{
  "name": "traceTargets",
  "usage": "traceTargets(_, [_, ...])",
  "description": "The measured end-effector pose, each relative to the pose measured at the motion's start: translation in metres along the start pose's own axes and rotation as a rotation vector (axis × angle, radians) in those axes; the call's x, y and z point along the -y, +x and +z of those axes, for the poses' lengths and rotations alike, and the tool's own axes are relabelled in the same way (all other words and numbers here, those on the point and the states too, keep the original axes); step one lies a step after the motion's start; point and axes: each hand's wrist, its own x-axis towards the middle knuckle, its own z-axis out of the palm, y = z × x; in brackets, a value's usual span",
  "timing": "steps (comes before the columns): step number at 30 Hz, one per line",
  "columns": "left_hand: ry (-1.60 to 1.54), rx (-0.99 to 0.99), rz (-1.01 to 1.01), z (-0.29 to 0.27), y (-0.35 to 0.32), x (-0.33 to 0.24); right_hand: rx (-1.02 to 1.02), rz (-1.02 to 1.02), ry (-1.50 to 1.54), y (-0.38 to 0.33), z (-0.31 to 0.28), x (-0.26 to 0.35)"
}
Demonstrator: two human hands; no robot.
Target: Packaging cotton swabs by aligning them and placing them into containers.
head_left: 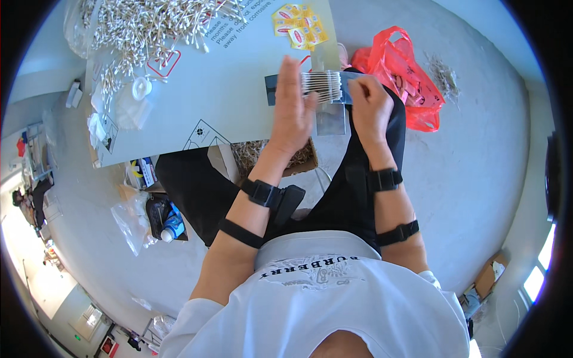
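A row of cotton swabs lies side by side on a dark, shiny flat strip at the table's right edge. Upright and flat, with fingers stretched out, my left hand stands against the left ends of the row. At the row's right end my right hand has its fingers curled in a pinch by the strip; whatever is between the fingertips is hidden. A grey metal-looking plate juts out below the swabs, over my lap.
Loose cotton swabs heap up at the table's far left, near a white round lid. Yellow printed packets lie at the far right. A red plastic bag sits beyond my right knee; a cardboard box stands under the table.
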Motion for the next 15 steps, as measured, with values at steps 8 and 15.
traceTargets(8, [-0.685,-0.289,-0.217,0.002,0.013,-0.013,-0.306,0.641,0.701,-0.043,0.007,-0.010])
traceTargets(15, [-0.700,-0.342,-0.208,0.012,0.026,-0.014,-0.083,0.947,1.003,-0.043,0.012,-0.024])
